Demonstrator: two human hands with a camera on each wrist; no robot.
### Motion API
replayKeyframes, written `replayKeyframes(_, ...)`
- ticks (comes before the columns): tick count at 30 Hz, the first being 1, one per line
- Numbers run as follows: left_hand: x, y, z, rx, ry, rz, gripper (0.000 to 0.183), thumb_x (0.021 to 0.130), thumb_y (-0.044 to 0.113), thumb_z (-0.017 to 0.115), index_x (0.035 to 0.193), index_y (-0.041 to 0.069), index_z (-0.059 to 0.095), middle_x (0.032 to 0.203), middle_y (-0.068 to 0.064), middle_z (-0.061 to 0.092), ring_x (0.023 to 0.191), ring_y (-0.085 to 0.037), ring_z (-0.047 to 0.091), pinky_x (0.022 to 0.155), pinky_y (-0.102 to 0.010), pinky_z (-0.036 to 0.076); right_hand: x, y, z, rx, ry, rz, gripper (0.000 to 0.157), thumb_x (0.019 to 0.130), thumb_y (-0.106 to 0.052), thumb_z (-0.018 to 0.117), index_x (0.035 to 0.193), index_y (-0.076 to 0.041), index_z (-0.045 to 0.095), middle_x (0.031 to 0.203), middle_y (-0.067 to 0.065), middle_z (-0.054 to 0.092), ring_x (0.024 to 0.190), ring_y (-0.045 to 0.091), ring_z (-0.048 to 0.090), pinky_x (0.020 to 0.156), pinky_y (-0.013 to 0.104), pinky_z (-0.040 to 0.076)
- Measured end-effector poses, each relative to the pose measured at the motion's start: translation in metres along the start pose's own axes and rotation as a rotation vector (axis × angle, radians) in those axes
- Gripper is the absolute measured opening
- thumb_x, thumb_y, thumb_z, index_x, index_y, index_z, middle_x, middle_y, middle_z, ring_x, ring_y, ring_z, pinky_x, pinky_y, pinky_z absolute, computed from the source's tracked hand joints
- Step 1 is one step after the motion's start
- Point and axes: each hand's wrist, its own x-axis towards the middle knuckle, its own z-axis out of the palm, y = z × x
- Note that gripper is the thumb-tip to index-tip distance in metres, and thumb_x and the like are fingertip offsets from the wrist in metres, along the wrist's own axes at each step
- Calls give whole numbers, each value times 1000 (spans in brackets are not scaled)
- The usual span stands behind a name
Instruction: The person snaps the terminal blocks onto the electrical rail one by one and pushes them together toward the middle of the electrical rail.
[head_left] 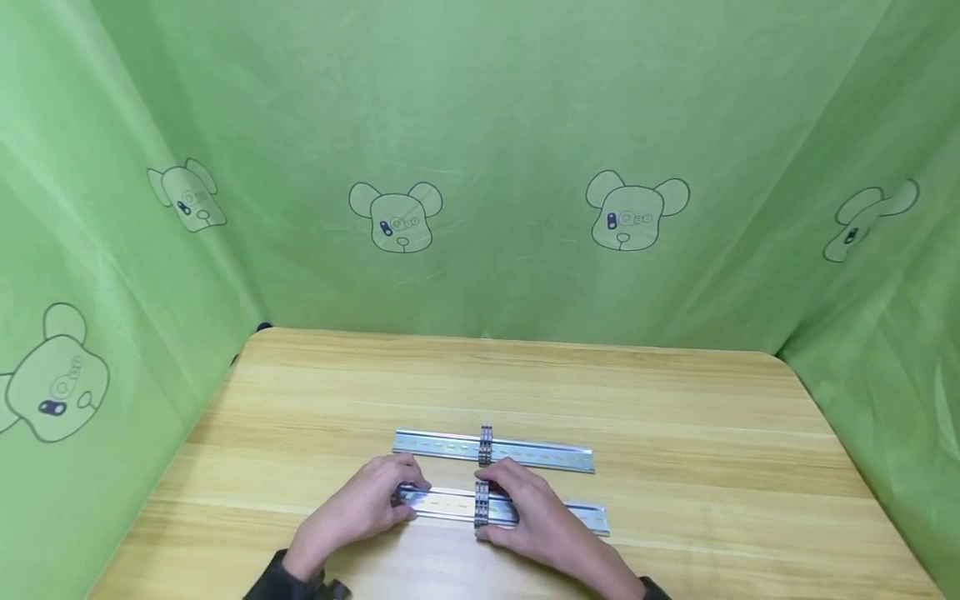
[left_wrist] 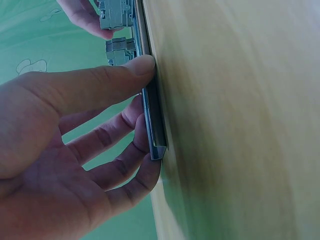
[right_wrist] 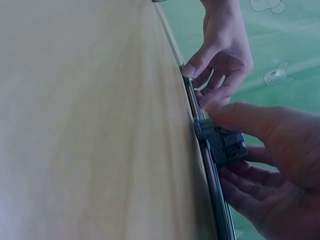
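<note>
Two slotted metal DIN rails lie one behind the other on the table. On the near DIN rail (head_left: 442, 502) sits a small group of grey terminal blocks (head_left: 482, 504), standing up from it in the right wrist view. My left hand (head_left: 367, 500) grips the left end of this rail, thumb on the near edge and fingers along the far edge. With thumb and fingers on either side, my right hand (head_left: 534, 518) holds the terminal blocks. The far DIN rail (head_left: 540, 454) carries a similar group of terminal blocks (head_left: 486, 445) near its middle, touched by neither hand.
The wood-grain table (head_left: 720, 433) extends past both rails on every side. Green cloth walls (head_left: 510, 100) with printed bear heads rise along its back and sides. Dark sleeves (head_left: 281, 579) cover the wrists.
</note>
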Motion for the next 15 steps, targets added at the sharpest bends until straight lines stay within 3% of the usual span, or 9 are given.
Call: replayKeyframes(15,3,1,0,-21,18,25,34,72,9,82,104,8,75,96,3,64,84,-12,60,75,-31,56,2,-4,-1,-23,3,42,52,74,-30,82,116,-6,64,112,-2,62,97,13,61,85,36,57)
